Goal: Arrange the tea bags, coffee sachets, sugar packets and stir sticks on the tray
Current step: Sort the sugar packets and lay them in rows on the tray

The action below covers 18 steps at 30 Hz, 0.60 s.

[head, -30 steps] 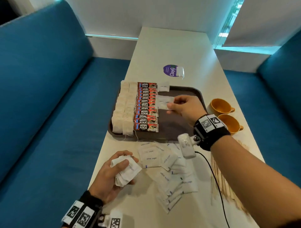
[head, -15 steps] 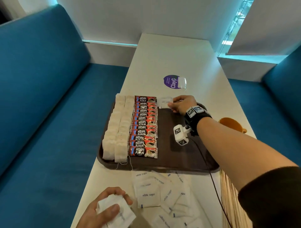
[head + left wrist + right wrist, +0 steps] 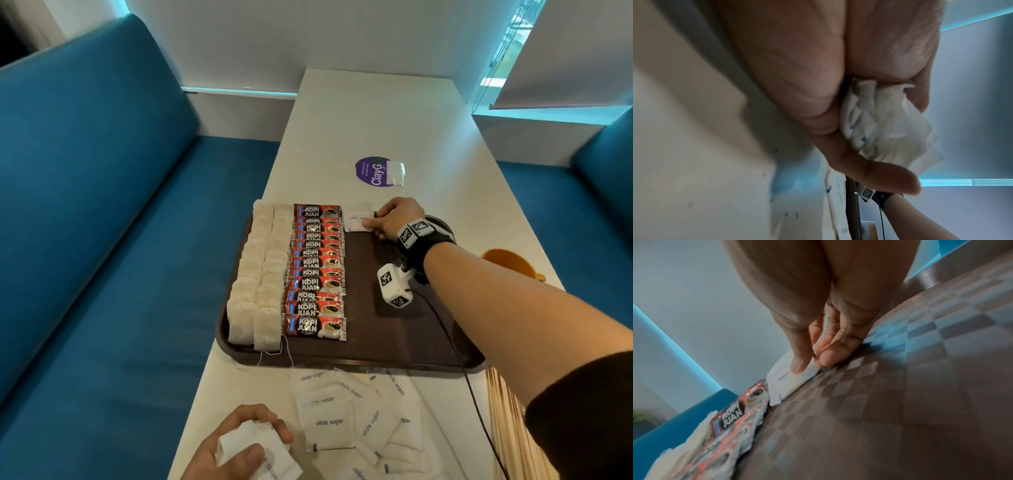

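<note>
A dark brown tray (image 3: 404,349) holds two columns of tea bags (image 3: 260,274) and a column of red coffee sachets (image 3: 317,270). At its far end my right hand (image 3: 388,221) pinches a white sugar packet (image 3: 358,221) lying beside the top sachet; the right wrist view shows thumb and fingers (image 3: 826,360) on that packet (image 3: 789,381). My left hand (image 3: 236,445) near the table's front edge grips a bunch of sugar packets (image 3: 253,448), also seen crumpled in the left wrist view (image 3: 885,123). Loose sugar packets (image 3: 342,421) lie on the table in front of the tray. Stir sticks (image 3: 510,425) lie at the right.
A purple round sticker (image 3: 371,171) with a lone tea bag (image 3: 395,173) lies beyond the tray. An orange cup (image 3: 507,262) stands right of the tray, partly behind my forearm. Blue benches (image 3: 102,222) flank the narrow white table (image 3: 376,113).
My right hand carried a sugar packet from the tray's middle to its far end and set it down beside the top coffee sachet. The left hand kept gripping its bunch.
</note>
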Each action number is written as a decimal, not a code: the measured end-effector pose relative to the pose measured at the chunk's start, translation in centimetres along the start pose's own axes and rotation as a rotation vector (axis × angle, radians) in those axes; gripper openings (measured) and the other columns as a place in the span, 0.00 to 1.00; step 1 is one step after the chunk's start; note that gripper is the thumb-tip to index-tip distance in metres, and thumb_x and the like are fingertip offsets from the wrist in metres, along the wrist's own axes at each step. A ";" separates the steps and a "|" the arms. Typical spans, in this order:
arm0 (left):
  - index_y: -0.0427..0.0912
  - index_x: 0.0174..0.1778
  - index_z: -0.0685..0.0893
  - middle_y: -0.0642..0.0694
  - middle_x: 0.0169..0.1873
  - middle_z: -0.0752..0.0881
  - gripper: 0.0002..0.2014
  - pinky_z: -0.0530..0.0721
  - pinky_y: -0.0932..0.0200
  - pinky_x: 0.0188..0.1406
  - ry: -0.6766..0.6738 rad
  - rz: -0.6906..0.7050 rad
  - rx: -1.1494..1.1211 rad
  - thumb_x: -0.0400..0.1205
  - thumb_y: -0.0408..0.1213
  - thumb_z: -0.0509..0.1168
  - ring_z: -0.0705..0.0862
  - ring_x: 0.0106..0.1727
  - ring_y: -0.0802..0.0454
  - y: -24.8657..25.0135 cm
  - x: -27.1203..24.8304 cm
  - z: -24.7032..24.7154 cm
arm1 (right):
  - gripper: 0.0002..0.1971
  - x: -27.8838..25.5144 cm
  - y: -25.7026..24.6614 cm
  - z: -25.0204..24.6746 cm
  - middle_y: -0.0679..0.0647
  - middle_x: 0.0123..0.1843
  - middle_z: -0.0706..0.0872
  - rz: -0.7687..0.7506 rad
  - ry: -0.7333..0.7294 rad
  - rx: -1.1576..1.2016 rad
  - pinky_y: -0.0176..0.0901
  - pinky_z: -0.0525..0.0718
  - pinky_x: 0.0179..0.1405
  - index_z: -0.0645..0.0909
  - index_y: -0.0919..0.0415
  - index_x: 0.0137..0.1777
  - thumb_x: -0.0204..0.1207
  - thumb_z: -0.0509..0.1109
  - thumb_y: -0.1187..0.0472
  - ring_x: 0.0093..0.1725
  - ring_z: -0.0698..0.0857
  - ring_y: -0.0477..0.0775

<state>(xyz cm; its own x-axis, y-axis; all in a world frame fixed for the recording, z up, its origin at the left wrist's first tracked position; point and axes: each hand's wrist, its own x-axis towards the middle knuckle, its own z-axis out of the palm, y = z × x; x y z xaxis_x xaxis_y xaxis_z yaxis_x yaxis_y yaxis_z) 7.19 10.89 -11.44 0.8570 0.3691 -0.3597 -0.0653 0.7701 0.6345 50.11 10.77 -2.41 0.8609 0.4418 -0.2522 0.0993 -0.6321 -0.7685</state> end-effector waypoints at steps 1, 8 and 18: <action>0.42 0.60 0.84 0.24 0.59 0.83 0.16 0.77 0.35 0.61 -0.002 0.006 -0.022 0.80 0.39 0.78 0.82 0.59 0.26 0.0 0.2 0.0 | 0.18 -0.2 0.0 -0.2 0.59 0.39 0.92 0.009 -0.007 0.006 0.56 0.94 0.51 0.79 0.58 0.43 0.67 0.88 0.58 0.37 0.91 0.55; 0.38 0.75 0.75 0.28 0.74 0.75 0.15 0.79 0.33 0.65 -0.193 0.021 -0.204 0.91 0.31 0.56 0.77 0.72 0.27 -0.1 -4.2 1.1 | 0.13 -6.2 -0.7 -2.8 0.57 0.41 0.90 -0.011 0.004 0.087 0.53 0.94 0.46 0.82 0.59 0.49 0.78 0.79 0.50 0.33 0.89 0.52; 0.42 0.62 0.84 0.32 0.55 0.83 0.28 0.86 0.46 0.35 -0.016 0.080 -0.047 0.65 0.28 0.76 0.85 0.48 0.36 -0.1 -6.1 4.9 | 0.09 -25.9 0.9 -3.1 0.55 0.31 0.85 -0.162 -0.447 0.307 0.45 0.83 0.32 0.85 0.64 0.45 0.77 0.80 0.60 0.33 0.85 0.56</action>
<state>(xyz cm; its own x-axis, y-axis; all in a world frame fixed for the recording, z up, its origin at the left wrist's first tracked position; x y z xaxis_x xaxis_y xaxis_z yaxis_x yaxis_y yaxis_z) 4.49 5.99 -5.99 0.8562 0.4222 -0.2976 -0.1575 0.7620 0.6281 29.44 -3.28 5.24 0.5449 0.7868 -0.2900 0.0051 -0.3489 -0.9371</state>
